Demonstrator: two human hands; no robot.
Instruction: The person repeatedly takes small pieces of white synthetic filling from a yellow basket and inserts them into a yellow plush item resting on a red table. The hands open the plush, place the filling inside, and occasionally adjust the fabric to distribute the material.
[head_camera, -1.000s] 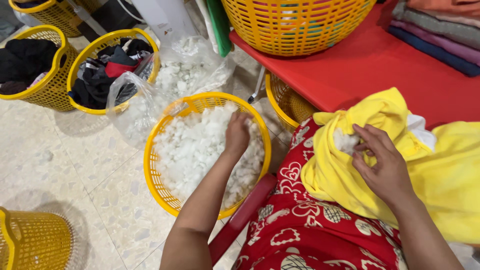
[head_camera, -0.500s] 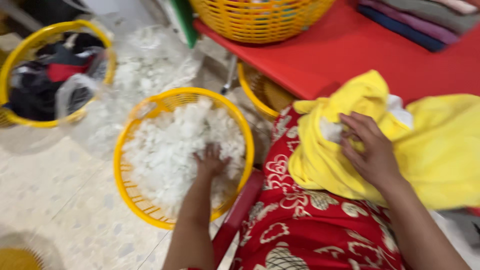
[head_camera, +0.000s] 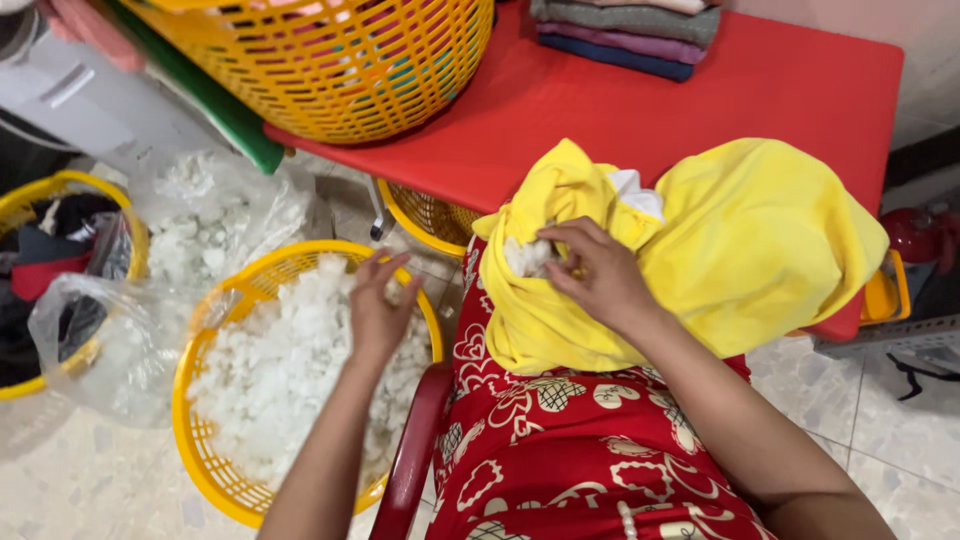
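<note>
I see my left hand low in the centre-left of the frame, down in the yellow basket of white stuffing; its fingers curl narrow round a small white tuft at the top of the heap, though how firmly they pinch it I cannot tell. My right hand sits at centre frame on the yellow fabric cover, fingers bent and pressing a wad of white filling into the cover's opening; the cover lies across my lap in the red patterned garment and leans against the edge of the red desk. The opening faces left and slightly down, toward the basket; the cover's long axis runs left to right across the frame, so the opening lies up and to the right of my left hand, near it, and directly under my right; the right hand is the nearer one. A clear bag of stuffing sits at the left, touching the basket's rim; a large yellow mesh basket and folded cloths stand on the desk at the top.
</note>
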